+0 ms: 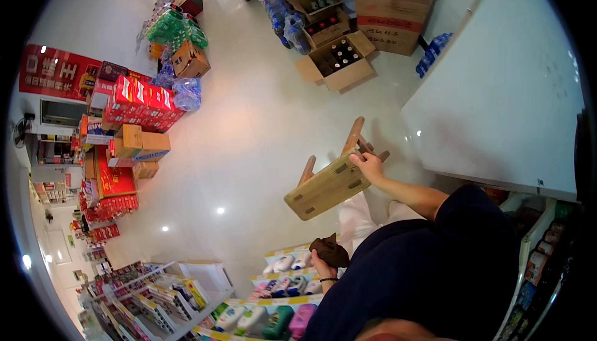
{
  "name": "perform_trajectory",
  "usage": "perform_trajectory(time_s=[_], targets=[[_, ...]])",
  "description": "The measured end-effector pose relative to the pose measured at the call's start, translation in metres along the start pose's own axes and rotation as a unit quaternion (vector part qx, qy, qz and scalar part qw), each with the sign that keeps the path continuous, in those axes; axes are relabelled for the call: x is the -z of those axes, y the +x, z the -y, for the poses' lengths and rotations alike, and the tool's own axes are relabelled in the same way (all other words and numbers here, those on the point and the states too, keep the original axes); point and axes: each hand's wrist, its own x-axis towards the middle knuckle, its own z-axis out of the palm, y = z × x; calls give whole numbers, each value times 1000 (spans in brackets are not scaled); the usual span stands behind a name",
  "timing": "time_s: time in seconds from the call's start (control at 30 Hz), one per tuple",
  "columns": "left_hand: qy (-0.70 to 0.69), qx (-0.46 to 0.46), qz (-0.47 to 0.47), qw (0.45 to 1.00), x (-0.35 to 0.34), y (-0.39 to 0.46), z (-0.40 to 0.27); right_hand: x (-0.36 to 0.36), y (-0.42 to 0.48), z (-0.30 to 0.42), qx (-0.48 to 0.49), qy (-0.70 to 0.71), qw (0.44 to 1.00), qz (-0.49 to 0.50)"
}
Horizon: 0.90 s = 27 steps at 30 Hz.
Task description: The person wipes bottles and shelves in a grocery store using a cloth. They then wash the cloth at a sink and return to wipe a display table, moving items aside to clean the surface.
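Note:
My right hand (371, 169) grips one end of a small wooden stool (322, 184). The stool is tilted, its seat facing me and showing dark joint ends; its legs point away. Whether it touches the floor I cannot tell. My left hand (322, 268), with a dark bead bracelet at the wrist, holds a crumpled dark brown cloth (332, 250) close to my body. Below that hand, shelves carry bottles of toiletries (280, 320).
An open carton of bottles (343, 58) stands on the tiled floor (242, 131) ahead, before a tall cardboard box (394, 19). A white cabinet-like panel (499, 89) rises at right. Red cartons (144, 100) are stacked at left, and a store shelf rack (172, 299) stands lower left.

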Motion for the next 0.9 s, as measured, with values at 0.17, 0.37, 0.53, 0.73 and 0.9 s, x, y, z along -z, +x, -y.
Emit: perform_trajectory(time_s=[0.17,0.37,0.53,0.73,0.9], targets=[[33,-9,0,999,-61,101,-112,-52,88,72,-79,8,997,-26],[63,-50,-2,997,-153,180,-230,-116,197,164,-109,102,988,-39],[69,-28,-46,996,-211,228,-297,-177,297,237,-156,274,949,-14],[-109,-39,-55,992,-250,263,-373,-232,378,384,-198,387,895,99],[-173,-64,-186,965,-297,315,-418,-302,481,449,-191,303,930,82]])
